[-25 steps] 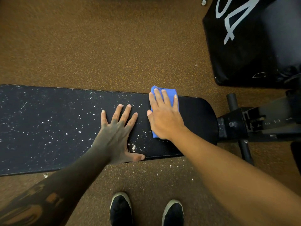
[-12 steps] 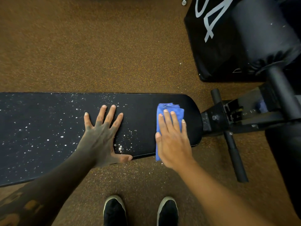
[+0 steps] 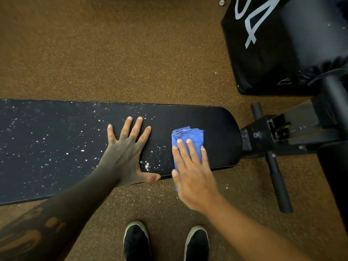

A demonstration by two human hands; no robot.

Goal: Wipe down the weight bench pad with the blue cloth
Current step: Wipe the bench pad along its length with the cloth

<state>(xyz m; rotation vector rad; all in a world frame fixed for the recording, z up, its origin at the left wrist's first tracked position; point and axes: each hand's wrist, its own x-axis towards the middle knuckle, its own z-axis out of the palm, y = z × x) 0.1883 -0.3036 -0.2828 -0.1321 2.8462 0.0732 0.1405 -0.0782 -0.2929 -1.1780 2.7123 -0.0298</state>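
The right grip [image 3: 192, 178] is lying released and flat, with straight fingers [image 3: 190, 149] close together, pressing down on the folded blue cloth [image 3: 188, 133]. It is not curling round the cloth. The cloth is sitting on the black padded surface [image 3: 218, 127] of the bench. Its far end is showing just beyond the fingertips, and its near corner is hanging off the near edge on the thumb side. The heel of this grip is reaching past that near edge, over the brown floor [image 3: 113, 53].

The left grip [image 3: 124, 157] is also released, with its fingers spread wide and its palm flat on the surface. It is grasping nothing, and its thumb is lying along the near edge. The two grips are sitting near each other without touching. White specks [image 3: 146, 165] are dotting the strip between them.

Just to the right of the right grip, the surface is ending in a rounded edge, with a bare, dark strip before it. The far edge is running well beyond the fingertips of both grips, leaving open pad ahead of the cloth. To the left of the left grip, a long speckled stretch is running out of view.

Past the rounded end, the black steel frame [image 3: 263, 134] and its crossbar [image 3: 275, 172] are standing on the floor. A black box [image 3: 273, 44] is standing farther off. Two black shoes [image 3: 136, 240] are showing below the grips.
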